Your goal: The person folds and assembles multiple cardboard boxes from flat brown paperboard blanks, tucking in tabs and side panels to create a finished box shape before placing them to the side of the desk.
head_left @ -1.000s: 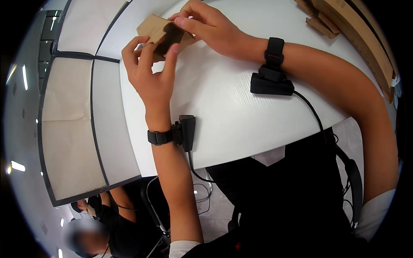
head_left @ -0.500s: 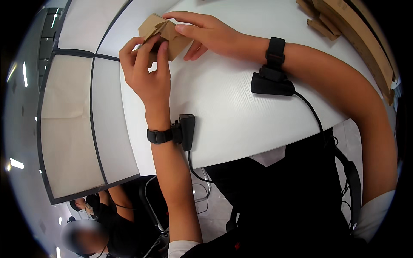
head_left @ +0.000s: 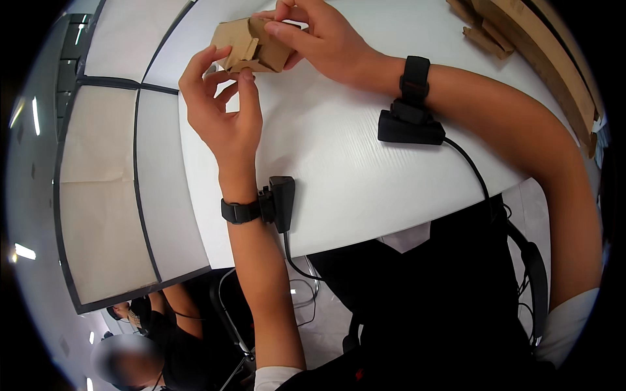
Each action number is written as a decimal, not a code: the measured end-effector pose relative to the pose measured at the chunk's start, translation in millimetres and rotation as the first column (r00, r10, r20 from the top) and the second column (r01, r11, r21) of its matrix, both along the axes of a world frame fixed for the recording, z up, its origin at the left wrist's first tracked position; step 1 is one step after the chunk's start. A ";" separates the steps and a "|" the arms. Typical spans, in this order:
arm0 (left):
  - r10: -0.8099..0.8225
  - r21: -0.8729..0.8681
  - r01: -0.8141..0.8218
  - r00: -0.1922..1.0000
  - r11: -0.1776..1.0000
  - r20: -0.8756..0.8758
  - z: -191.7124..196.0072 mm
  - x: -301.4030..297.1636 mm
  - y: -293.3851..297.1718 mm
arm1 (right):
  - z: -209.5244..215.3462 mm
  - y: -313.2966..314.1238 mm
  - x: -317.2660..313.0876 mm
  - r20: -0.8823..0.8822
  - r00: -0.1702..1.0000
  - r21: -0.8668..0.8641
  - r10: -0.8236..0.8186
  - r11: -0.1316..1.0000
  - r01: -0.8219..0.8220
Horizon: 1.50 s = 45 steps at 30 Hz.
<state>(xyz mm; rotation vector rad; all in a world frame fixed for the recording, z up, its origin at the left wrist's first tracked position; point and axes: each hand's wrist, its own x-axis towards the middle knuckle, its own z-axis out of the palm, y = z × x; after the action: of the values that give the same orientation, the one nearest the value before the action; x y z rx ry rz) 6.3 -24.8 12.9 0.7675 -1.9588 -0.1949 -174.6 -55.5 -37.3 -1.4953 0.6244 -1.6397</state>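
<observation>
A small brown cardboard box [head_left: 272, 53], its flaps partly folded, is held between my two hands above the far left of the white table. My left hand [head_left: 225, 124] grips its near left side, the index finger on a flap and the thumb at the lower edge. On the other side my right hand [head_left: 323, 45] holds the box, thumb laid on its upper face and some fingertips behind it. The box's underside and inside are hidden. A black strap with a small black device sits on each wrist.
The white table [head_left: 352, 176] has a grey-white partition [head_left: 101, 150] along its left. Brown cardboard pieces [head_left: 531, 45] lie at the far right. Black cables [head_left: 473, 168] run from the wrist devices. Another person [head_left: 179, 352] sits beyond the partition at lower left.
The box has turned, and its flaps look more folded down. My left fingers have come out from its opening to its near left edge. My right fingers have curled more around it.
</observation>
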 end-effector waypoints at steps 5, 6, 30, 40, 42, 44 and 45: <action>0.027 -0.038 -0.029 0.998 0.999 -0.063 4.3 4.2 1.1 | 3.1 7.4 11.9 -0.123 0.982 -0.348 -0.146 0.933 0.095; 0.006 -0.051 -0.014 0.987 0.999 -0.163 3.4 3.7 -3.0 | 5.8 12.3 9.3 -0.144 0.979 -0.360 -0.146 0.929 0.085; 0.100 0.095 -0.101 0.995 0.990 0.015 1.7 13.7 -3.2 | 8.3 12.1 7.3 -0.279 0.809 -0.646 -0.517 0.725 0.240; -0.175 0.046 0.177 0.984 0.983 -0.043 5.7 14.6 -4.1 | 6.8 11.8 6.3 -0.229 0.791 -0.673 -0.567 0.679 0.293; -0.182 0.051 0.185 0.982 0.981 -0.056 5.0 15.4 -5.0 | 7.8 11.3 6.9 -0.223 0.808 -0.663 -0.545 0.692 0.284; -0.193 0.067 0.198 0.978 0.978 -0.077 1.7 13.6 -4.1 | 11.0 16.1 3.5 -0.228 0.822 -0.646 -0.523 0.712 0.274; -0.116 0.026 0.116 0.993 0.993 0.000 0.8 11.2 -3.3 | 15.5 18.3 -2.2 -0.260 0.869 -0.613 -0.421 0.767 0.188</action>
<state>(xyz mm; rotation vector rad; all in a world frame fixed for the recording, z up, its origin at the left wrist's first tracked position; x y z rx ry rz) 17.4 -28.0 13.8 0.6713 -2.0078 -0.2904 -176.8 -37.2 -21.8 -2.3028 0.6464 -1.9091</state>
